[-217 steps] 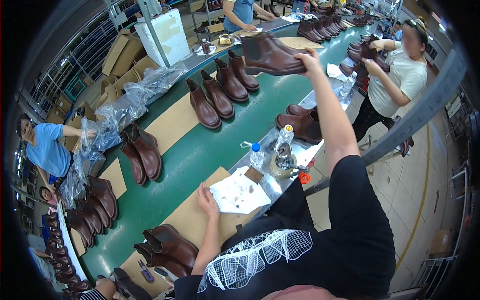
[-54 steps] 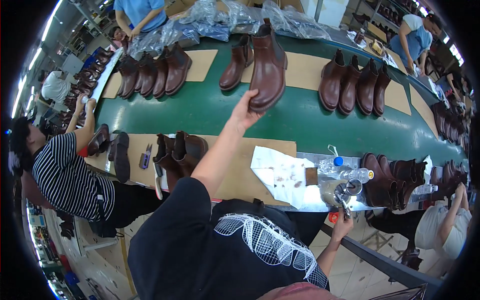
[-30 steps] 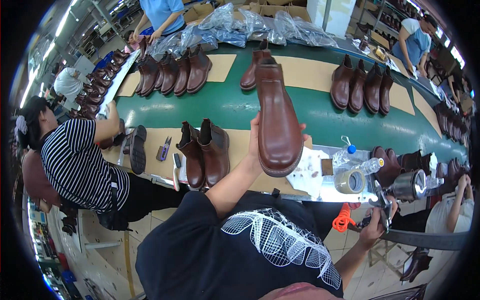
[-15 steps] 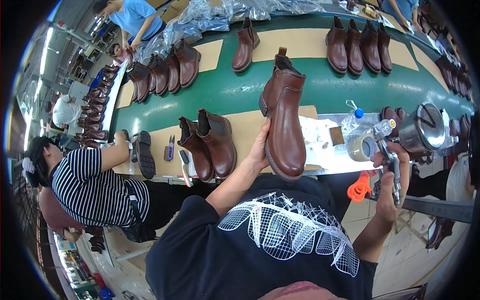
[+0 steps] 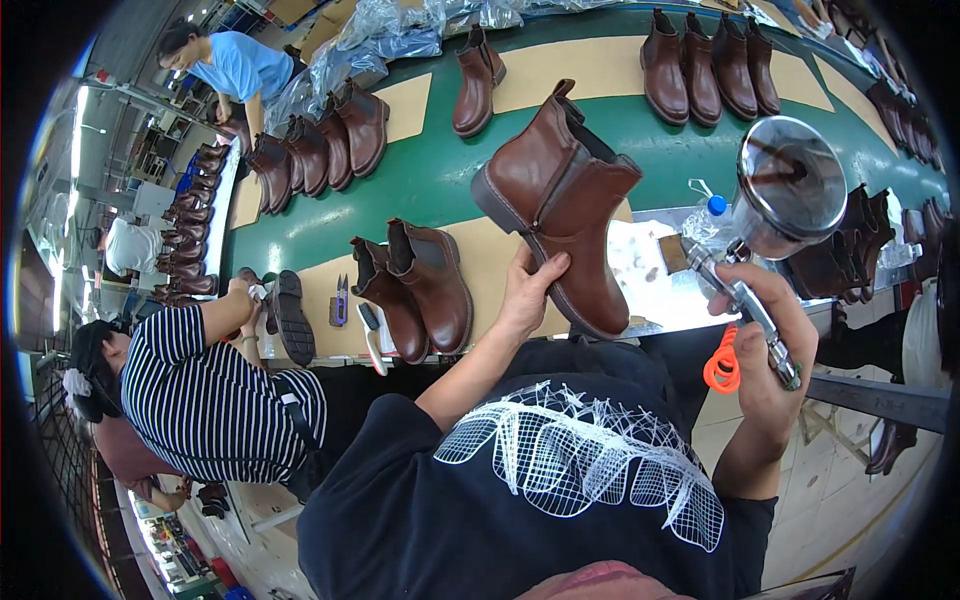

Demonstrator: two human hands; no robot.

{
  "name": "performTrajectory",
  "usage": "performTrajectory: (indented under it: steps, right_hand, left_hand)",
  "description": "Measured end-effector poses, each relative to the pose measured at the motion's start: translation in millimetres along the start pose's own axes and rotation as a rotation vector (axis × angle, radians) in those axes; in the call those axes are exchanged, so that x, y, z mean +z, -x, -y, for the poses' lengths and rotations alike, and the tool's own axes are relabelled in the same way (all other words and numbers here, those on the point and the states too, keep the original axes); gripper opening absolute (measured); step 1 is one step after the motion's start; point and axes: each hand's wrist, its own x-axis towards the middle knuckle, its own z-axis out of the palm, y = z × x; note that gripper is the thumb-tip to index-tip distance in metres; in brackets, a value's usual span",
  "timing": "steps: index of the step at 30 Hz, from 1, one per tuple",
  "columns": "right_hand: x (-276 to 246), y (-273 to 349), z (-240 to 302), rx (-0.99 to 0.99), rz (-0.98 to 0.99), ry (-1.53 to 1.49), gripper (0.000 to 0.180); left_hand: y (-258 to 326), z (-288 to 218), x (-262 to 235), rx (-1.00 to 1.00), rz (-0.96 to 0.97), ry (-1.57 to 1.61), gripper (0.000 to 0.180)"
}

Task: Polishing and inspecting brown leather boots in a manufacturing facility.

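Note:
A brown leather ankle boot is held above the table's near edge by my left hand, its thumb against the boot's lower side. The boot is tilted, with its heel to the left and its toe toward me. My right hand is closed around the handle of a metal spray gun, held to the right of the boot and apart from it. A shiny metal cup sits on top of the gun. An orange coiled hose hangs beside my right hand.
On cardboard to the left stand a pair of brown boots, a brush and purple snips. More boots line the green table. A clear bottle stands behind the gun. A co-worker in stripes works at left.
My left hand has tilted the boot, turning its heel up to the left. The spray gun has risen and swung toward the boot, bringing its cup upright. The striped co-worker's arms have shifted.

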Motion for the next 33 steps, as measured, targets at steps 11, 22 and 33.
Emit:
performTrajectory:
  steps: [11, 22, 33]
  right_hand:
    - [1.2, -8.8, -6.2, -0.035, -0.024, 0.127, 0.032]
    - [-5.3, -25.0, -10.8, -0.034, -0.073, 0.039, 0.035]
    - [-3.2, -15.9, -23.9, -0.003, -0.038, 0.103, 0.035]
  left_hand:
    - [-2.4, 5.6, 10.6, 0.246, -0.149, -0.175, 0.052]
    - [-7.6, 23.6, 10.3, 0.358, -0.226, -0.422, 0.054]
    - [-13.7, 14.4, 17.7, 0.425, -0.241, -0.457, 0.057]
